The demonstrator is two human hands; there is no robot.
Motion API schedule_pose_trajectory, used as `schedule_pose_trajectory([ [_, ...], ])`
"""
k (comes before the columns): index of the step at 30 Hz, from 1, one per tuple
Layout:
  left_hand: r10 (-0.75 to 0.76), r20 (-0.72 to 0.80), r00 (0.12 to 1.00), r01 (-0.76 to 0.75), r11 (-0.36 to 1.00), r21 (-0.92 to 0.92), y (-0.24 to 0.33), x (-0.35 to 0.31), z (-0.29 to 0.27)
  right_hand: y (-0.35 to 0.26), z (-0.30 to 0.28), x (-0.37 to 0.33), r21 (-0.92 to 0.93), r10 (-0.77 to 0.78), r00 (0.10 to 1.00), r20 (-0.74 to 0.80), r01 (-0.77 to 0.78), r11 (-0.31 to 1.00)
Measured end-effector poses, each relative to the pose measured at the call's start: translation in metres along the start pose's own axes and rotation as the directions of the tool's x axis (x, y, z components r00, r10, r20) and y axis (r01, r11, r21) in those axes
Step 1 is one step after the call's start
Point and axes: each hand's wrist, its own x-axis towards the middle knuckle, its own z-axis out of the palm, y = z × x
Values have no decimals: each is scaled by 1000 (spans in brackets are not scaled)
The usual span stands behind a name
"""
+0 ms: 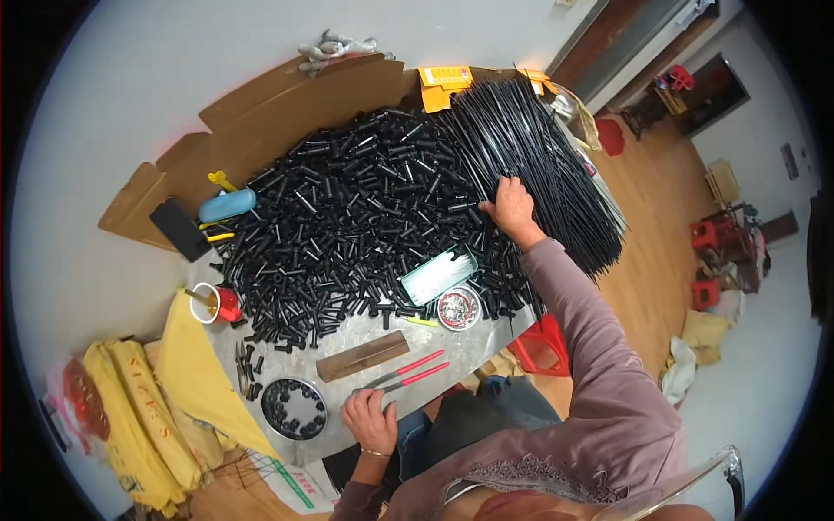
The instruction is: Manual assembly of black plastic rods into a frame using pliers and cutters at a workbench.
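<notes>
My right hand (512, 211) reaches over a big bundle of long thin black rods (556, 182). Its fingers curl down onto the rods, and the thumb lies at their left edge; how many it grips is hidden. To its left spreads a heap of short black tubular pieces with wider ends (347, 217). My left hand (371, 424) rests at the table's near edge, fingers loosely bent and slightly apart, holding nothing I can see. Just beyond its fingertips lie pliers with red handles (415, 373). A round dish of small black rings (294, 408) stands to its left.
A brown block (362, 355), a green tray of white sticks (439, 276) and a round tin of small metal parts (459, 307) sit before the heap. Cardboard (261, 108) borders the back. At left are a cup (206, 303), a blue case (228, 205) and yellow sacks (143, 417).
</notes>
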Motion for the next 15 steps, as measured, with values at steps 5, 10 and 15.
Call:
schedule_pose_trajectory([
  [5,0,27,1000,1,999,-50,-17,12,6,-12,17,16,-135,71,997,8,-69,988],
  [10,18,64,998,-8,988,-151,-15,27,17,-21,29,23,-90,77,996,-37,-80,993],
  [15,29,8,1000,-27,987,-159,-7,47,29,-12,14,38,10,201,980,6,-201,980],
])
